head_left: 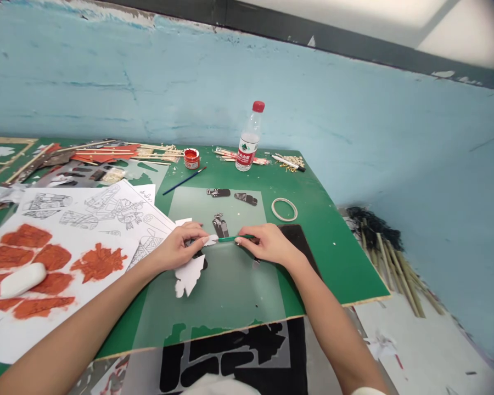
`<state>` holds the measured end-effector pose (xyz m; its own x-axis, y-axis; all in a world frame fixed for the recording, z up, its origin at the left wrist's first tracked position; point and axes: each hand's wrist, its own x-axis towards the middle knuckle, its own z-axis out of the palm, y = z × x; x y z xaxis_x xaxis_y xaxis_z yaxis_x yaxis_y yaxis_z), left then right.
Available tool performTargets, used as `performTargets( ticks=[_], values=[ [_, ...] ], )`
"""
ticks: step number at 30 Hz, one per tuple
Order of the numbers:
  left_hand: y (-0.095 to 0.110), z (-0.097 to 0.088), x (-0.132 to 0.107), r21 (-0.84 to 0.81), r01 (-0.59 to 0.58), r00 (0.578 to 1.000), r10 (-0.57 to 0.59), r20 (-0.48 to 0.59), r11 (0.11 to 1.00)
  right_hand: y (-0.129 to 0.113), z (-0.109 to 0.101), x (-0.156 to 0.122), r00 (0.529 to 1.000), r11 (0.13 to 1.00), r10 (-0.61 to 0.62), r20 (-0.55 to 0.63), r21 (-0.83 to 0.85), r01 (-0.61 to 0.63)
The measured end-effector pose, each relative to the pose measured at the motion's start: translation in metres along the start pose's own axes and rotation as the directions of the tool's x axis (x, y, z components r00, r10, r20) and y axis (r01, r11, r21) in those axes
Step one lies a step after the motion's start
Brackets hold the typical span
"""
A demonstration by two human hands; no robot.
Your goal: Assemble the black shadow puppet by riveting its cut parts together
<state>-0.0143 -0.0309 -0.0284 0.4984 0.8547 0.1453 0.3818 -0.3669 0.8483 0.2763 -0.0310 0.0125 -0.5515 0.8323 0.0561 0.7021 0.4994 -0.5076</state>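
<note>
My left hand [185, 246] is closed in a pinch on a white paper cut-out [209, 240], over the translucent sheet [230, 285]. In my right hand [267, 243] is a thin green stick-like tool [227, 239], its left end meeting the paper at my left fingertips. Its exact kind is not clear. A jagged white paper piece [189, 276] hangs just below my left hand, partly over a dark shape. Just beyond my hands lies a black cut-out with white lines [220, 225]. Two more, a black cut-out [218, 192] and a striped one [246, 198], lie farther back.
A tape roll [274, 211] and a dark flat slab [297, 244] lie right. Behind stand a water bottle [247, 145] and red paint pot [191, 159], near a brush [185, 180]. Drawings [107, 206], an orange-painted sheet [66, 247] and a white mouse-like object [22, 280] cover the left.
</note>
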Motion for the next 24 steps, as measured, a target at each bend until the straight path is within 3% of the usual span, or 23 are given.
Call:
performTargets(
  ticks=[24],
  values=[
    [0.0042, 0.0004, 0.0004, -0.012, 0.018, 1.000, -0.018, 0.000, 1.000, 0.0037, 0.0001, -0.0011, 0.999, 1.000, -0.026, -0.024, -0.006, 0.026]
  ],
)
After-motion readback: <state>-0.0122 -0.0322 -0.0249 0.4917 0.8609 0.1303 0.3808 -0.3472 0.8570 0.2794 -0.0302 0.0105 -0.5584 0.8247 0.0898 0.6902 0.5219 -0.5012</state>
